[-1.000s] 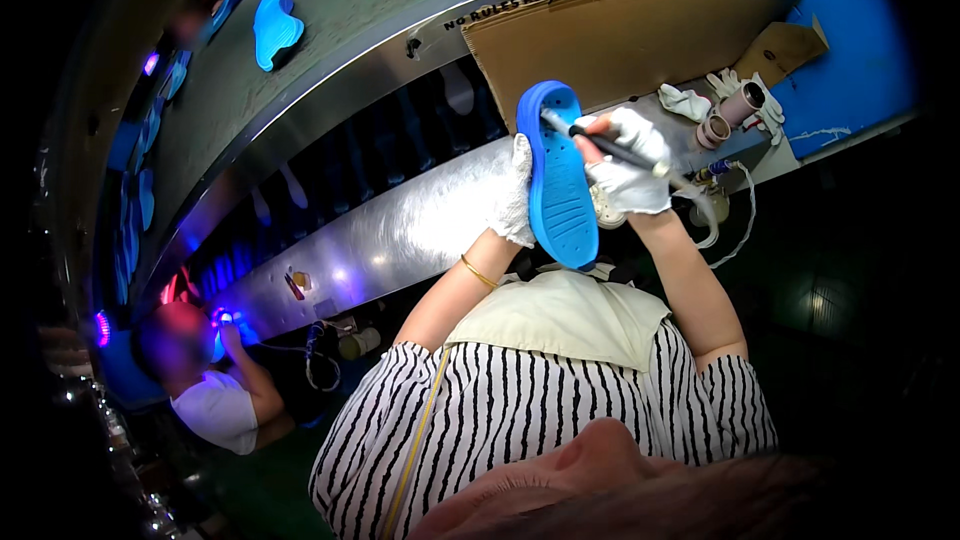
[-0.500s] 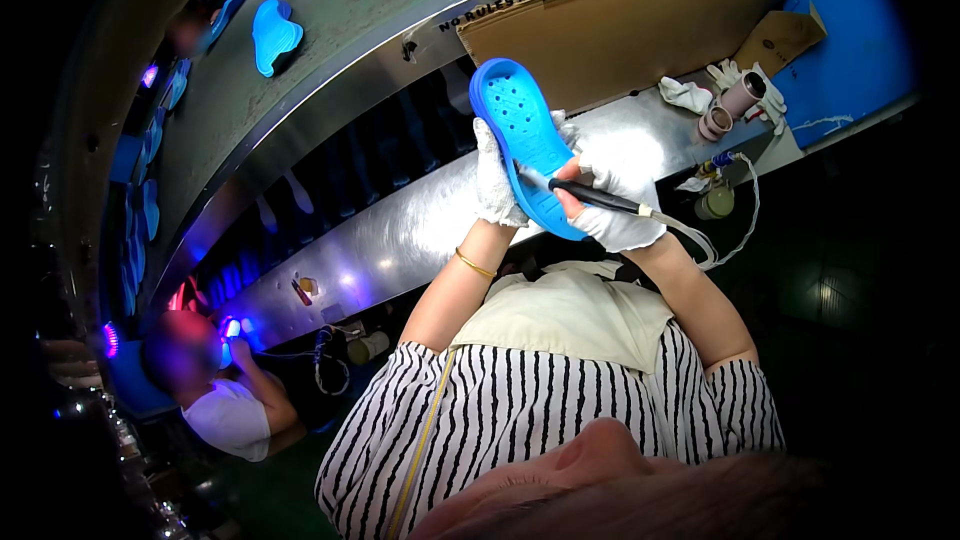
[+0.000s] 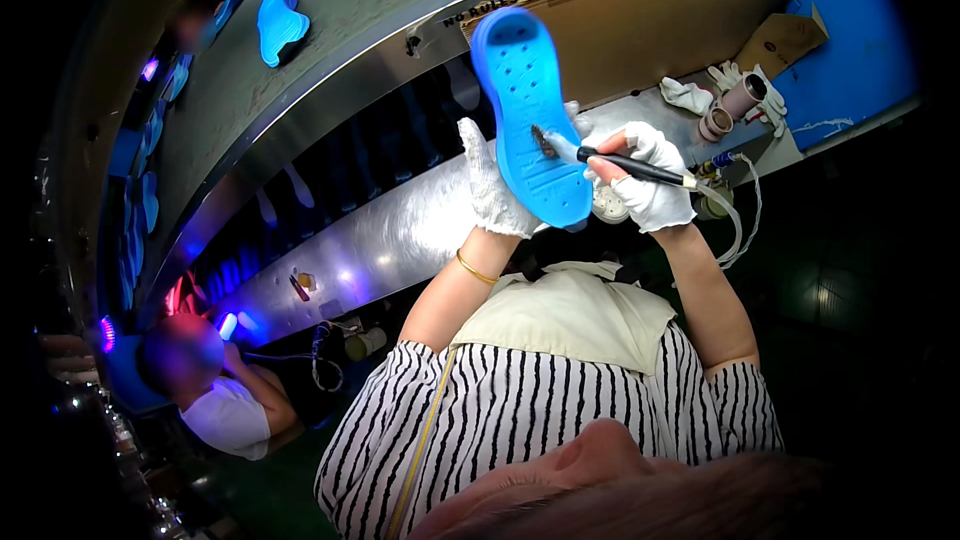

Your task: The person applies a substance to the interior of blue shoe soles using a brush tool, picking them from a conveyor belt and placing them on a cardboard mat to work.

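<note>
A bright blue shoe sole (image 3: 525, 90), pierced with small holes, stands tilted with its inner face toward me. My left hand (image 3: 492, 195), in a white glove, supports it from behind, its thumb raised beside the left edge and fingertips just showing past the right edge. Between the bare fingertips of my gloved right hand (image 3: 655, 175) is a black-handled brush (image 3: 630, 167) with a pale hose at its rear end. Its dark bristles are at the middle of the sole; I cannot tell whether they touch.
A metal ledge (image 3: 370, 215) runs below a belt (image 3: 370, 0) carrying blue soles (image 3: 280, 28). Cardboard (image 3: 610, 35) leans behind the ledge. To the right are a pinkish flask (image 3: 742, 95) and white gloves (image 3: 685, 95). Another person (image 3: 235, 415) works at the lower left.
The sole has risen and turned more squarely toward me. My left thumb has lifted off its edge. My right hand has shifted right, and the brush tip has gone from the left edge to mid-sole.
</note>
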### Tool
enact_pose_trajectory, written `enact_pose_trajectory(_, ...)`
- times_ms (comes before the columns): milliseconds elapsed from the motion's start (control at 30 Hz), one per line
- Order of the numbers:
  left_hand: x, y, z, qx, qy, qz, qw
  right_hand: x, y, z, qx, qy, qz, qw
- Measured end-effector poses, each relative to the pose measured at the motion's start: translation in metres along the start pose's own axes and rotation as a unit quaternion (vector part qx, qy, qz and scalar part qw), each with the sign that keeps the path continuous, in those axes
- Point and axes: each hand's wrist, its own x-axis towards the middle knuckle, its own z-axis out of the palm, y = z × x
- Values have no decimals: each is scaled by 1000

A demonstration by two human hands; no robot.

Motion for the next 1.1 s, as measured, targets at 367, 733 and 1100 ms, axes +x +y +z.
enact_pose_trajectory(367, 7, 6, 9, 13, -45, 41, 998, -20, 8, 11, 114, -46, 92, 988)
enact_pose_trajectory(733, 9, 11, 13, 20, -56, 28, 998, -17, 2, 5, 208, -53, 159, 964)
enact_pose_trajectory(1100, 18, 31, 8, 29, -76, -52, 995, -18, -2, 3, 9, -134, 17, 991)
